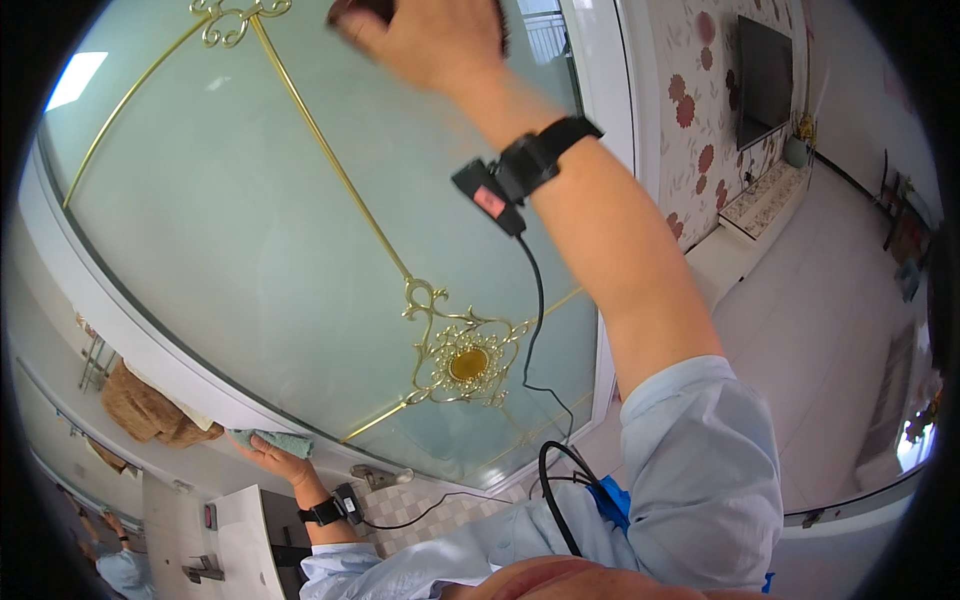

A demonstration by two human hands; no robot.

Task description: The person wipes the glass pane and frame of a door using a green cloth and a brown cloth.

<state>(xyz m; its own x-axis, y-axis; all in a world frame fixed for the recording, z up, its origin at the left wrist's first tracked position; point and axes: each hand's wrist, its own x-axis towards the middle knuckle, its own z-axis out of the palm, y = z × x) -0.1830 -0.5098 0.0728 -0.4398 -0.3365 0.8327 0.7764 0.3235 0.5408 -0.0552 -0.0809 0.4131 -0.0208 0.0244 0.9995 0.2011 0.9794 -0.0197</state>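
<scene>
My left hand (279, 461) holds a folded green cloth (281, 442) against the white edge frame of a frosted glass door (270, 285). At the top of the view, my right hand (442, 37) is raised in front of the glass, slightly blurred. Its fingers are around a dark brown object (367, 13), partly hidden by the hand and cut off by the picture's rim, so its kind is unclear. Gold bars (322, 142) and a gold scrollwork ornament (469, 364) decorate the glass. A metal door handle (381, 476) is just right of my left hand.
Black cables run from wrist-strapped devices (491, 195) across the door. Behind the door's left edge hang brown towels (146, 405). A white cabinet (236, 532) stands at lower left. To the right are a wall-mounted television (763, 82), a low bench (757, 210) and tiled floor (810, 300).
</scene>
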